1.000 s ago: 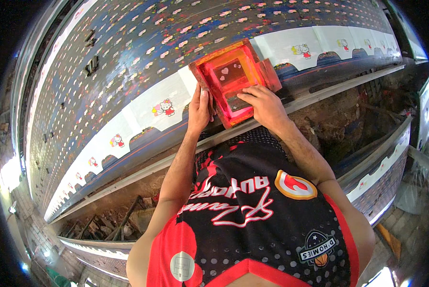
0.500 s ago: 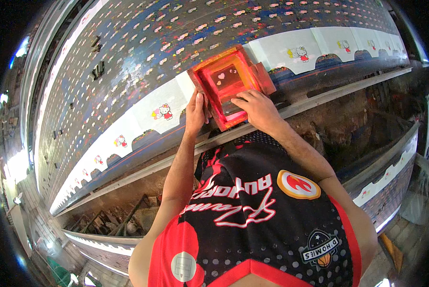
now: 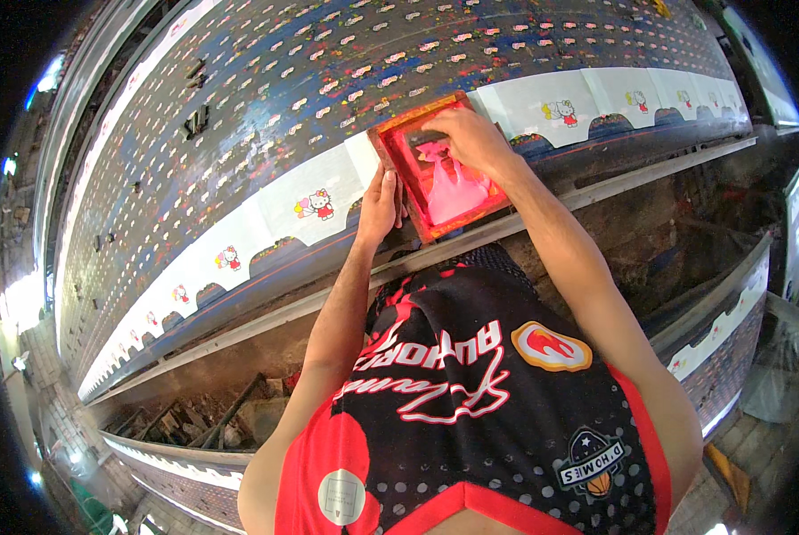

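A screen printing frame [image 3: 471,217] with red and orange stained wooden sides lies over the row of white printed pieces, its mesh smeared with wet pink ink [image 3: 457,194]. My left hand [image 3: 383,205] grips the left side of this frame, thumb along the outside. Inside the frame's far end, my right hand [image 3: 472,141] is closed on a dark squeegee [image 3: 430,139], mostly hidden under the fingers. Left of the frame lies a white piece [image 3: 315,203] with a cartoon cat print; another printed white piece [image 3: 560,111] lies to its right.
A long dark table [image 3: 266,116], speckled with small repeated prints and paint, stretches away beyond the row. A metal rail [image 3: 586,192] runs along its near edge, close to my body. Dark clips or blocks [image 3: 196,122] sit at the far left. Behind me stands another table [image 3: 720,357].
My right hand has moved from the frame's near end to its far end with the squeegee. Bright pink ink now covers the mesh's near part. The frame appears slightly farther right.
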A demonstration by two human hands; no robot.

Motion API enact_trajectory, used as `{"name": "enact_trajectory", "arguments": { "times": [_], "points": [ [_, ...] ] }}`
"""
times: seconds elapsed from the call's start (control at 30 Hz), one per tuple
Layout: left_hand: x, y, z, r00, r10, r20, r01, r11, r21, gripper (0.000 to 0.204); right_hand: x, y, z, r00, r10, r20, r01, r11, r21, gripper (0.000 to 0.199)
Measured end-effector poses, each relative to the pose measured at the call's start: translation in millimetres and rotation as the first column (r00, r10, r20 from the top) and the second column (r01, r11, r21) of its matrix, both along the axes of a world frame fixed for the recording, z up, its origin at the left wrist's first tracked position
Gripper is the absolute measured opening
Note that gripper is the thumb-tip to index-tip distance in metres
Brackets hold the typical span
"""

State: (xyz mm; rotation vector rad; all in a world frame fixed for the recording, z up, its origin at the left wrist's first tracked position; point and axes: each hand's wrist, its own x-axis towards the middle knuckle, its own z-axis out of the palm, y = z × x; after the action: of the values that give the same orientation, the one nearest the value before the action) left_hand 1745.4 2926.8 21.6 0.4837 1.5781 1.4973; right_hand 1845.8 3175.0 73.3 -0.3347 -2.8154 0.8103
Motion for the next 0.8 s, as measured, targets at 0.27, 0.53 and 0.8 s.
{"name": "enact_trajectory", "arguments": {
  "times": [0.27,0.53,0.8],
  "points": [
    [2.6,-4.7,7.2,1.000,0.000,-0.020,-0.003,0.990,-0.138,0.067,44.7,-36.7,15.9,0.986,0.011,0.168,0.008,0.993,-0.115,0.044],
    [2.4,-3.9,-0.6,0.999,0.031,-0.036,-0.035,0.992,-0.122,0.074,92.0,-79.8,21.7,0.984,-0.084,0.158,0.097,0.992,-0.077,0.055],
    [7.9,4.0,4.4,0.998,0.055,0.033,-0.054,0.998,-0.029,0.062,94.1,-62.2,25.6,0.984,-0.023,0.174,0.038,0.996,-0.082,0.054]
  ]
}}
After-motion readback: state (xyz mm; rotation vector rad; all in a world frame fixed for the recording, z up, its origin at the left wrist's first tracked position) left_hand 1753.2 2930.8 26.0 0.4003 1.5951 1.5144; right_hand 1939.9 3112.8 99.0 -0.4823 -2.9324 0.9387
